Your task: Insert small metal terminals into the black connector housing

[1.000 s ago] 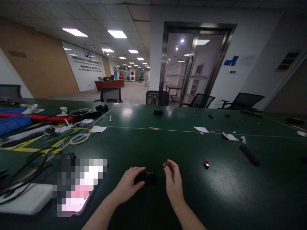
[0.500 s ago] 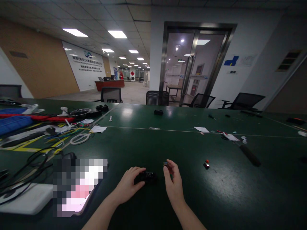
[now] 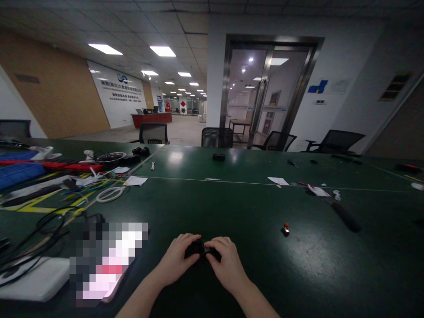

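Note:
A small black glossy object [image 3: 196,248], its kind unclear, lies low on the green table. My left hand [image 3: 175,259] is closed around its left end, thumb on the near side and fingers on the far side. Right against it, my right hand [image 3: 228,264] pinches a small piece with a greyish face [image 3: 207,250] between thumb and fingertips, at the black object's right part. The fingers hide most of both, so how they fit together does not show. Off to the right is a little red-and-silver item [image 3: 285,229].
A phone-like slab [image 3: 114,269], partly pixelated, lies left of my hands, beside a white box [image 3: 39,278] and black cables [image 3: 49,234]. Farther off are a wrench [image 3: 153,166], a black block [image 3: 218,157], paper [image 3: 278,181] and a dark rod [image 3: 345,216].
My right hand has moved left and down, bringing the small piece from above the table to the black object. My left hand has kept its hold and place.

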The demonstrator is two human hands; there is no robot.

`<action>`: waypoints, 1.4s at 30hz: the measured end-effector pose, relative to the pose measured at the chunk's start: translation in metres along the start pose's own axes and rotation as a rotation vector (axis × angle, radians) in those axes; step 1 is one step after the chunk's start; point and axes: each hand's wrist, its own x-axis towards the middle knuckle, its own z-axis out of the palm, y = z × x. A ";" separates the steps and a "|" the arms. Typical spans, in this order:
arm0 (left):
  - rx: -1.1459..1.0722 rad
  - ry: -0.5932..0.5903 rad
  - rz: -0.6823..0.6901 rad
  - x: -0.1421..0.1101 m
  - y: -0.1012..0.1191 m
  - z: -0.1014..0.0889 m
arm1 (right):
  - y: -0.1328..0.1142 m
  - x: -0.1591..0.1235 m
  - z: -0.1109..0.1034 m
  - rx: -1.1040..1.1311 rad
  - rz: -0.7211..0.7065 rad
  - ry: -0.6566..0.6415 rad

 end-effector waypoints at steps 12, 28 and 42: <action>0.008 -0.001 0.007 0.001 -0.005 0.003 | -0.004 -0.001 -0.002 0.057 -0.014 0.022; 0.020 0.001 -0.003 0.002 -0.002 0.005 | -0.007 -0.002 -0.004 -0.053 0.024 -0.045; 0.091 0.017 -0.001 -0.002 -0.003 0.009 | 0.004 -0.005 0.004 -0.039 -0.017 -0.003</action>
